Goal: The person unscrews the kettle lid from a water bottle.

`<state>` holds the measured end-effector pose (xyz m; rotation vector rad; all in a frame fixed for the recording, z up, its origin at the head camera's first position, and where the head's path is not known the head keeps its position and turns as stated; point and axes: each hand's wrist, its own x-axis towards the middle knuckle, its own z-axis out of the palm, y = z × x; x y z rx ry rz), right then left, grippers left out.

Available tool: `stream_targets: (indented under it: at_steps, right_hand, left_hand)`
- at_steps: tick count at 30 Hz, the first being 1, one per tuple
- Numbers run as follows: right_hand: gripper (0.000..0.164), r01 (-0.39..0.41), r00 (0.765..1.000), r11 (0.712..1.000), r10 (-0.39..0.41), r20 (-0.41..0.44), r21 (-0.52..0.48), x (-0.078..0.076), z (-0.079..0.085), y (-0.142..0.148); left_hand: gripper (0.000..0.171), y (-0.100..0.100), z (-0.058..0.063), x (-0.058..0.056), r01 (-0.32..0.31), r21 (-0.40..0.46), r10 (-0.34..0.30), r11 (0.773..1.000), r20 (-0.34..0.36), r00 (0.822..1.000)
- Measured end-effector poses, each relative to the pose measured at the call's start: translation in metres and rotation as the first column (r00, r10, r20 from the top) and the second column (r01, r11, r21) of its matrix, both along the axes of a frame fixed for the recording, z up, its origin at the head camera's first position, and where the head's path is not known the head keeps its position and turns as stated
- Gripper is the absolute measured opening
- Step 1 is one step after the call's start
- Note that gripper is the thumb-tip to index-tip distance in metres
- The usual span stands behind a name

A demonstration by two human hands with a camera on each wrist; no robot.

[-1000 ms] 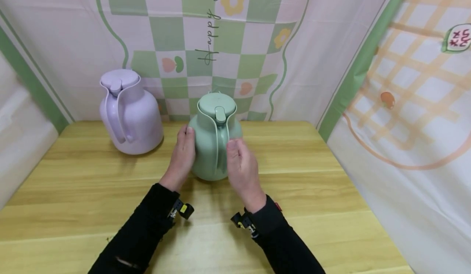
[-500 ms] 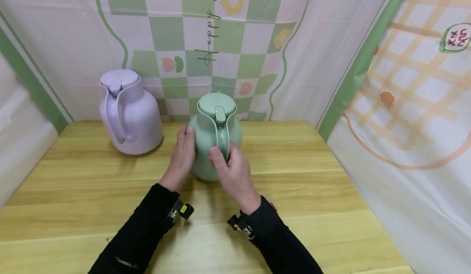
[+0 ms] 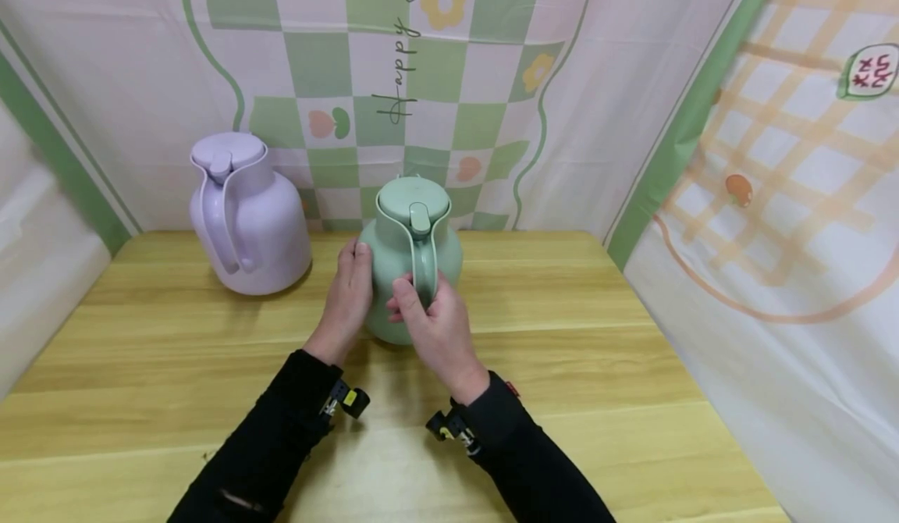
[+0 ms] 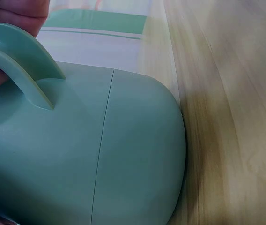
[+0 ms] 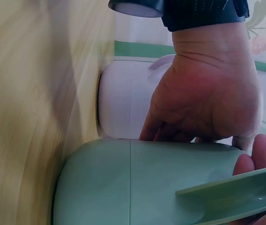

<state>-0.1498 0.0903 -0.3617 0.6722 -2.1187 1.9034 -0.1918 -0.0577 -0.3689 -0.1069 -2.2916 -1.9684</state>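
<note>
A mint-green thermos jug stands upright on the wooden table, its lid closed and its handle facing me. My right hand grips that handle, thumb on its left side and fingers curled through behind it. Flat against the jug's left flank lies my left hand, thumb up along the body. From the right wrist view, the left hand leans on the jug's side, and right fingertips show past the handle. The left wrist view has the jug's base down on the tabletop.
A lilac thermos jug of similar shape stands at the back left, handle toward me. Patterned cloth hangs right behind the wooden table, with more cloth along both sides.
My right hand has shifted left from beside the green jug and closed its fingers around the handle. The left hand and both jugs have stayed in place.
</note>
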Motion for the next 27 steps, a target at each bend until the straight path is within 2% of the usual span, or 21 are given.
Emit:
stream_targets:
  at_steps: [4, 9, 13, 18, 21, 24, 27]
  right_hand:
    - [0.025, -0.013, 1.000, 0.999, 0.013, 0.012, -0.039, 0.001, 0.002, -0.002]
    - [0.023, -0.015, 0.999, 0.997, 0.019, 0.050, -0.073, 0.008, 0.015, -0.005]
    - [0.029, 0.031, 0.998, 0.997, -0.027, 0.054, -0.065, 0.004, 0.010, -0.006]
    - [0.037, 0.109, 0.994, 0.993, -0.110, 0.000, -0.054, -0.005, -0.004, -0.009]
    - [0.037, 0.150, 0.988, 0.987, -0.151, -0.024, -0.064, -0.007, -0.007, -0.012]
    - [0.036, 0.183, 0.982, 0.981, -0.185, -0.033, -0.064, -0.005, -0.005, -0.014]
    - [0.035, 0.198, 0.979, 0.978, -0.201, -0.042, -0.062, 0.002, 0.004, -0.017]
  left_hand:
    - [0.079, 0.000, 0.000, 0.000, 0.010, 0.005, -0.010, 1.000, 0.006, 1.000]
    - [0.077, 0.000, 0.000, -0.001, 0.010, 0.010, -0.010, 1.000, 0.002, 1.000]
    - [0.076, 0.000, -0.001, -0.001, 0.001, 0.012, -0.001, 1.000, -0.011, 1.000]
    - [0.076, 0.000, 0.000, -0.001, -0.007, 0.002, 0.007, 1.000, -0.015, 1.000]
    - [0.077, -0.001, 0.000, -0.001, -0.003, -0.002, 0.003, 1.000, -0.011, 1.000]
    - [0.079, -0.002, 0.001, 0.000, -0.001, -0.007, 0.001, 1.000, 0.003, 1.000]
    - [0.080, -0.003, 0.001, 0.000, -0.003, -0.017, 0.003, 1.000, 0.018, 1.000]
